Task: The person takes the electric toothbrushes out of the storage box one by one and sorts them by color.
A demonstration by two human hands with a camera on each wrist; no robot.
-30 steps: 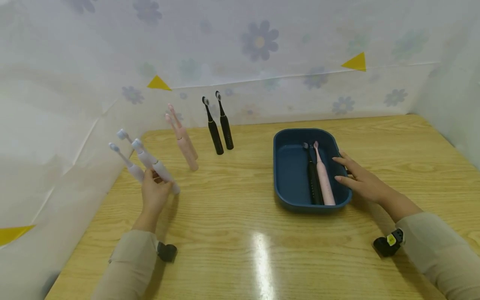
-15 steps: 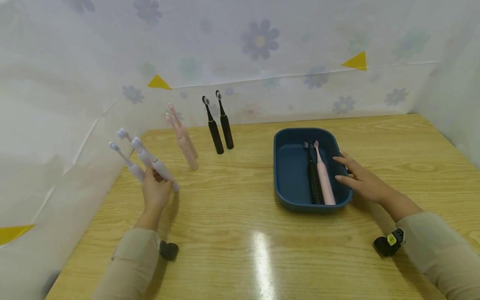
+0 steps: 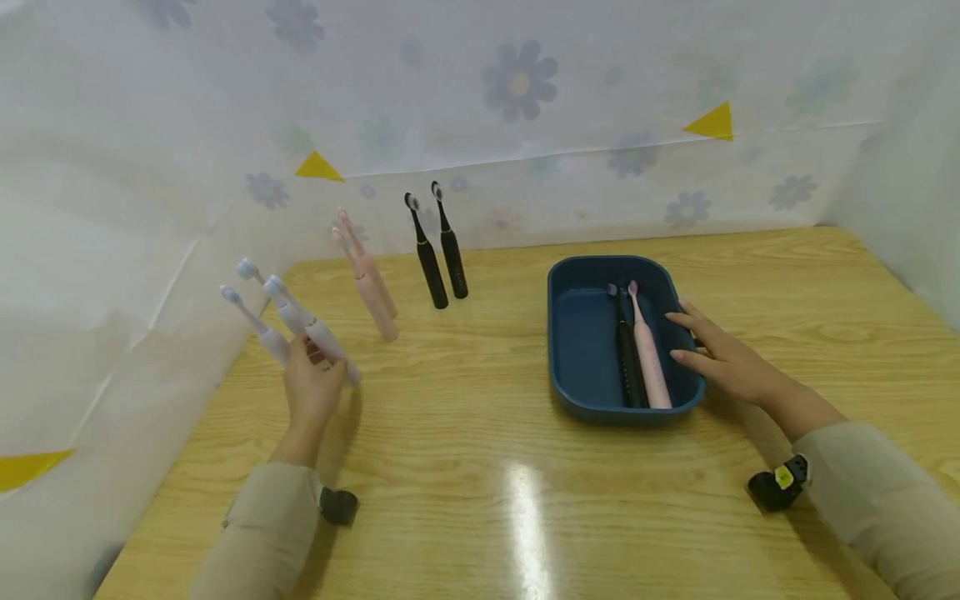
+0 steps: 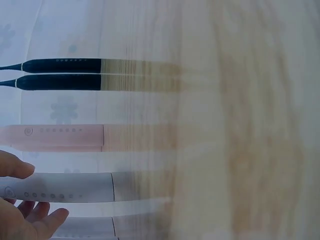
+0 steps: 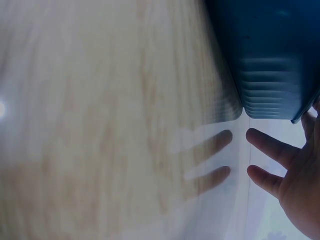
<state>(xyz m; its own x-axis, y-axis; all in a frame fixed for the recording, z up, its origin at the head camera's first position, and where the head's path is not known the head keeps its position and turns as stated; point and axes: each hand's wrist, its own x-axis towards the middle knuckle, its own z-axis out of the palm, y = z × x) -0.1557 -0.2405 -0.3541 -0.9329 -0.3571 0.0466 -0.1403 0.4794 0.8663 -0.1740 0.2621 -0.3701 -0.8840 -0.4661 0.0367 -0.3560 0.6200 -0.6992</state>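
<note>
In the head view my left hand (image 3: 312, 382) holds a white electric toothbrush (image 3: 324, 340) that stands on the table. The left wrist view shows my thumb on one side of its handle (image 4: 75, 188) and fingers on the other. More white toothbrushes (image 3: 272, 342) stand close behind that hand, partly hidden. At the right, my right hand (image 3: 723, 360) rests on the rim of a blue plastic bin (image 3: 588, 350) with its fingers fairly straight. Two fingers spread outside the bin wall in the right wrist view. Inside the bin lie a black toothbrush (image 3: 628, 367) and a pink one (image 3: 651, 367).
Two pink toothbrushes (image 3: 373, 304) stand upright past my left hand. Two black ones (image 3: 431, 271) stand farther back, near the flowered cloth (image 3: 585, 83) behind the wooden table (image 3: 450, 467). Another cloth wall (image 3: 90, 267) rises at the left.
</note>
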